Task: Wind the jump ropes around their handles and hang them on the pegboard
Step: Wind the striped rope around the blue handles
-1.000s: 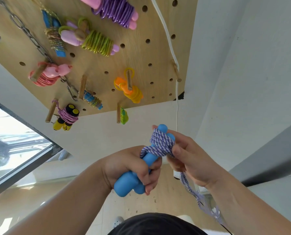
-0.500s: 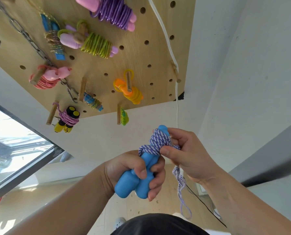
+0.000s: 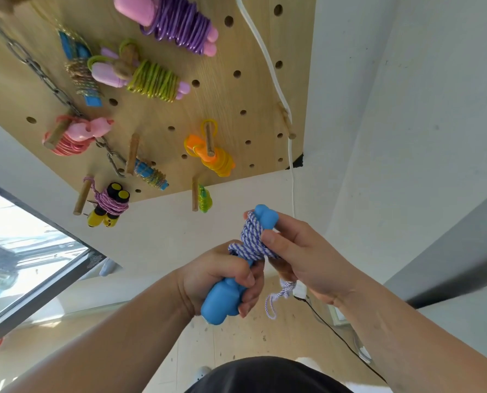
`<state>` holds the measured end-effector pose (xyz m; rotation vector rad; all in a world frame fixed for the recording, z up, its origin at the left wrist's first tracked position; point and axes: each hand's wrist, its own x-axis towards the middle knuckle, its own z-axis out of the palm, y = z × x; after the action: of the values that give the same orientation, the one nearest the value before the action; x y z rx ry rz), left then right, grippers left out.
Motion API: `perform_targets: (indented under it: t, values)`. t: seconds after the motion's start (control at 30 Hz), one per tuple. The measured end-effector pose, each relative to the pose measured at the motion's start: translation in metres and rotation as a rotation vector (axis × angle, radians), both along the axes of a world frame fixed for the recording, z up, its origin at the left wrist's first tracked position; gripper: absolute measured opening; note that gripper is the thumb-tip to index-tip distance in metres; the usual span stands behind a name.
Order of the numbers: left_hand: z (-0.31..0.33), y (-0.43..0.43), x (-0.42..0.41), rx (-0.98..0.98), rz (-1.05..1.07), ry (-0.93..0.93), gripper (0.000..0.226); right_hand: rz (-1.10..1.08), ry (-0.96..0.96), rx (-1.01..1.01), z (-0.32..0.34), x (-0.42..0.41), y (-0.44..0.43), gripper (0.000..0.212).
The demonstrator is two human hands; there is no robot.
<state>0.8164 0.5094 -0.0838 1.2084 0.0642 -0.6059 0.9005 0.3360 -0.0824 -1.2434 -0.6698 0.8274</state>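
Where both forearms rise from the bottom edge of my feed, past a dark garment [image 3: 265, 375], they meet in the middle on one jump rope. The left hand [image 3: 222, 276] is a closed fist round the lower part of the paired blue handles [image 3: 219, 304], its fingers curled across the front and the handles' butt ends sticking out below the fist. The right hand [image 3: 301, 259] comes in from the other side and pinches the purple-and-white rope [image 3: 252, 239] wound round the handles' upper half: the thumb lies across the coils and the fingers reach behind, with one fingertip showing past the handles' rounded tops. A short loose loop of rope [image 3: 272, 304] hangs under the right palm, beside the left knuckles. Beyond the hands a black cable [image 3: 336, 333] runs over the wooden floor, and a window [image 3: 23, 251] sits to the left. Farther off, the pegboard [image 3: 236, 103] on the white wall carries wound ropes on wooden pegs: a black-and-yellow-handled bundle [image 3: 110, 204], an orange and yellow one [image 3: 213, 157], a pink one [image 3: 72, 137], a green-coiled one [image 3: 151, 80] and a purple-coiled one [image 3: 179, 24]. A metal chain [image 3: 46, 80] crosses its left side and a white cord [image 3: 265, 52] runs down its right.
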Motion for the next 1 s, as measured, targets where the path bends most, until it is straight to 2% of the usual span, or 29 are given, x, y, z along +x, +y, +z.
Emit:
perform_targets:
  t: [0.2,0.33,0.4,0.47,0.53,0.6,0.67,0.73,0.83,0.9,1.0]
  values:
    - [0.003,-0.005,0.004,-0.065,-0.028,0.008,0.015,0.019,0.043,0.07,-0.008,0.005,-0.004,0.046]
    - [0.01,-0.003,0.008,-0.007,0.018,-0.02,0.019,-0.013,0.036,0.065,-0.011,0.015,-0.012,0.046]
    - [0.015,0.001,0.007,0.021,0.068,-0.027,0.02,0.004,-0.087,-0.045,-0.015,0.019,-0.019,0.044]
    - [0.022,0.004,0.006,-0.011,0.08,-0.033,0.022,0.058,-0.247,-0.154,-0.017,0.019,-0.024,0.03]
    - [0.028,0.002,0.005,-0.015,0.017,-0.046,0.024,0.114,-0.319,-0.188,-0.019,0.016,-0.027,0.02]
    - [0.031,-0.004,0.004,0.029,-0.115,-0.045,0.02,0.18,-0.4,-0.247,-0.014,0.014,-0.027,0.027]
    - [0.033,-0.011,0.003,0.149,-0.261,-0.023,0.013,0.255,-0.508,-0.381,-0.009,0.019,-0.025,0.027]
    - [0.034,-0.016,0.001,0.344,-0.365,0.028,0.009,0.399,-0.638,-0.506,-0.007,0.03,-0.022,0.018]
    - [0.034,-0.027,0.001,0.779,-0.533,0.053,0.012,0.572,-0.828,-0.684,0.004,0.044,-0.007,0.01]
    - [0.027,-0.03,0.007,1.116,-0.639,-0.006,0.019,0.579,-0.948,-0.758,0.016,0.048,0.006,0.014]
    - [0.01,-0.022,0.021,1.396,-0.592,-0.026,0.022,0.498,-1.122,-0.856,0.032,0.042,0.024,0.027]
